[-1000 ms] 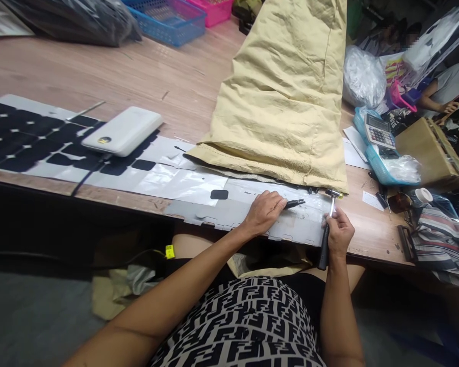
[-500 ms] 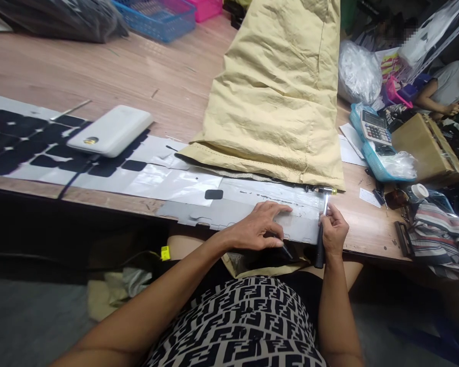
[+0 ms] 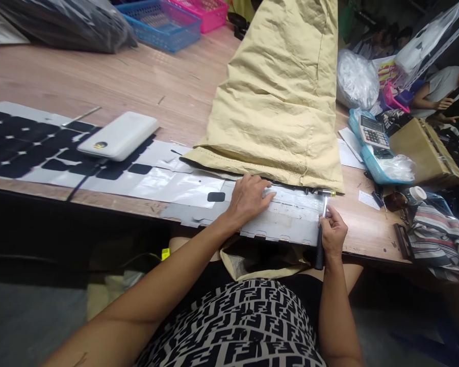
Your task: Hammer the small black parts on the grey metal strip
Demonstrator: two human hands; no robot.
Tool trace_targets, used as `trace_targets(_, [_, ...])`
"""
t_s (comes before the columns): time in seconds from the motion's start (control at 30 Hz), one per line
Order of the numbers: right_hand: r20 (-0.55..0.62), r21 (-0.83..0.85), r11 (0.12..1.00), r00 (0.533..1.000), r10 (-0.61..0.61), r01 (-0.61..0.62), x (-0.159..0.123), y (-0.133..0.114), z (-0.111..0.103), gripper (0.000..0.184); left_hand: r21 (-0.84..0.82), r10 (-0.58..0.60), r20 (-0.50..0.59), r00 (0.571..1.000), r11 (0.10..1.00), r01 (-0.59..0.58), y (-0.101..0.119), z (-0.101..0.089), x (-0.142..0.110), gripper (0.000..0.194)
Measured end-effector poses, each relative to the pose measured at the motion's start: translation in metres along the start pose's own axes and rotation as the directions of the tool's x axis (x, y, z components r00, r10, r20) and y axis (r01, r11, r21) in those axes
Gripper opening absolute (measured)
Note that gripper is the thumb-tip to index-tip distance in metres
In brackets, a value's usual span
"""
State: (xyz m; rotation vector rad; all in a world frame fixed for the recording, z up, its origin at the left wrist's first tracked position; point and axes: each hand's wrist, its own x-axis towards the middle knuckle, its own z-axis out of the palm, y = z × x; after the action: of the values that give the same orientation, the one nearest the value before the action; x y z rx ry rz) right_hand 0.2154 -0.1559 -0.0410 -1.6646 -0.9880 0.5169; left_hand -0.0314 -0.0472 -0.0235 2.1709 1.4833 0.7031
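Observation:
My left hand [image 3: 249,198] rests on the pale sheet-covered board [image 3: 290,224], fingers stretched out and a little apart, close to the lower edge of the beige fabric piece [image 3: 279,127]. Nothing shows in its fingers. In my right hand [image 3: 333,232] is a small hammer [image 3: 320,250], gripped near the top of its black handle. The hammer's metal head lies at the fabric's lower right corner. A dark opening edged in beige cloth [image 3: 233,260] sits in my lap, below the table edge.
A white power bank [image 3: 120,136] lies on a dark-patterned panel [image 3: 19,137] at left. Blue and pink baskets [image 3: 164,25] stand at the back. On the right are a calculator [image 3: 373,131] in a blue tray, a cardboard box [image 3: 424,150], striped cloth [image 3: 436,237] and another person.
My left hand lowered a dark piece toward the lap opening and let it go, then moved up to the fabric's edge. My right hand has kept hold of the hammer.

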Motion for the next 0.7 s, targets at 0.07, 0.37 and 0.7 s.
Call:
trace_targets(0.07, [0.001,-0.009,1.0,1.0,-0.004,0.005,0.0,0.001,0.0,0.058,0.078,-0.038,-0.021,0.999,0.996,0.039,-0.001,0.001,0.013,0.024])
trace_targets(0.37, [-0.005,-0.005,1.0,1.0,0.017,-0.017,0.0,-0.003,-0.001,0.058,0.165,-0.093,-0.08,0.992,0.981,0.106,0.006,0.014,0.039,0.029])
trace_targets(0.7, [-0.004,-0.02,1.0,1.0,0.005,-0.005,-0.001,-0.004,-0.001,0.056,0.012,-0.064,-0.024,0.998,0.998,0.065,-0.008,0.004,0.023,0.023])
